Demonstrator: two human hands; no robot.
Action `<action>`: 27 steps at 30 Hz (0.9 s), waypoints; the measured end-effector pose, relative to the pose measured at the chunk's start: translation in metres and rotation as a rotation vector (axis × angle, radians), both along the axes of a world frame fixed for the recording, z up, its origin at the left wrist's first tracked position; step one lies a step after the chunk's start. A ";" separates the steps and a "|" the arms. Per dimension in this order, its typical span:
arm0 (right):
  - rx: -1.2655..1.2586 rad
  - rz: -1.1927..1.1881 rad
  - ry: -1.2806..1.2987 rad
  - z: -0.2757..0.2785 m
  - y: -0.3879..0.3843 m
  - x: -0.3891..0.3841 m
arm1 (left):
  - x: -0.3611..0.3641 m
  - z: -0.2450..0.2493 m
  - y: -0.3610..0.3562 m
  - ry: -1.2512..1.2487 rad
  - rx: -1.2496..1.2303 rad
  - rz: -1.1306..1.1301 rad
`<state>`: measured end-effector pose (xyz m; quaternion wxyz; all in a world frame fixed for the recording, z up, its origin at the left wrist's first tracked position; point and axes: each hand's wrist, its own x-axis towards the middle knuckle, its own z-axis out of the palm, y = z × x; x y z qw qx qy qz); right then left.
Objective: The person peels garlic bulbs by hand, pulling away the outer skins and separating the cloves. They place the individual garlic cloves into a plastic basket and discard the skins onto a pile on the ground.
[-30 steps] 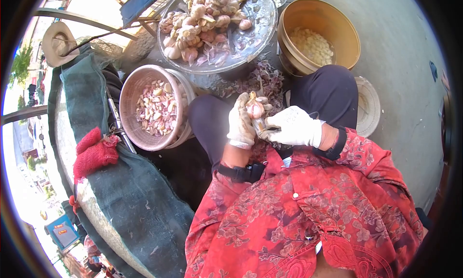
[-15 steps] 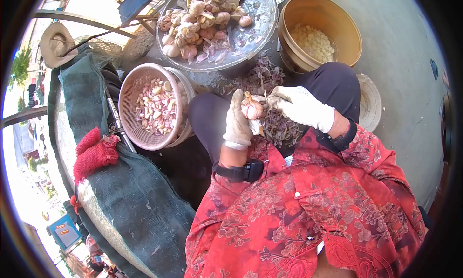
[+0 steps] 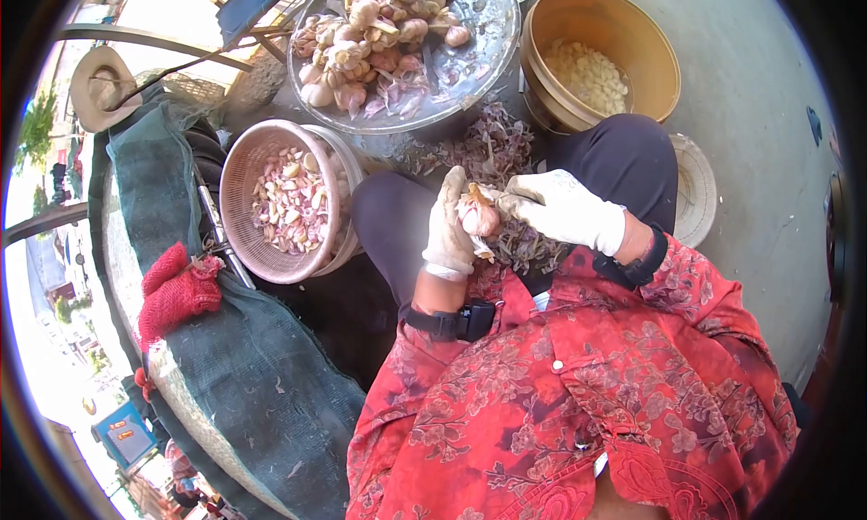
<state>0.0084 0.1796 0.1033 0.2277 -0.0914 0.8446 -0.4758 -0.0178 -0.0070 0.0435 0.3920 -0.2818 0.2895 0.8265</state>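
My left hand (image 3: 448, 227), in a white work glove, is closed around a garlic bulb (image 3: 478, 215) with pinkish skin. Its stem end points up toward my right hand (image 3: 564, 211), also gloved. The right fingers are pinched together close beside the bulb; what they grip is hidden. Loose papery garlic skins (image 3: 492, 145) lie in a heap beyond and below my hands, between my knees. Left of my hands stands a pink plastic basket (image 3: 237, 188) with separated garlic cloves (image 3: 293, 195) in it.
A wide metal basin (image 3: 492, 64) ahead carries a pile of whole garlic bulbs (image 3: 370, 32). To its right, a tan bucket (image 3: 646, 32) holds pale peeled cloves (image 3: 587, 76). A white round lid-like object (image 3: 695, 190) lies right of my knee. A red mesh bundle (image 3: 179, 294) rests on green netted sacks (image 3: 244, 366).
The garlic bulb has turned a little in my left hand, and the loose skin hanging below it looks smaller. My right hand has shifted slightly lower and stays close to the bulb.
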 end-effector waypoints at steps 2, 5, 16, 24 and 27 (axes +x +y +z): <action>-0.047 -0.014 0.012 -0.010 -0.002 0.003 | 0.001 -0.009 -0.003 -0.090 0.009 0.024; -0.095 -0.032 -0.006 -0.009 -0.006 0.004 | 0.003 -0.037 -0.012 -0.009 0.411 -0.081; -0.635 -0.335 -0.377 -0.018 -0.016 0.008 | 0.007 0.007 0.009 0.239 -0.040 -0.049; -0.550 -0.475 -0.572 0.001 -0.015 0.006 | 0.014 0.011 0.015 0.338 -0.122 -0.136; -0.315 -0.270 -0.318 -0.009 -0.010 0.007 | 0.014 0.025 0.014 0.444 -0.268 -0.149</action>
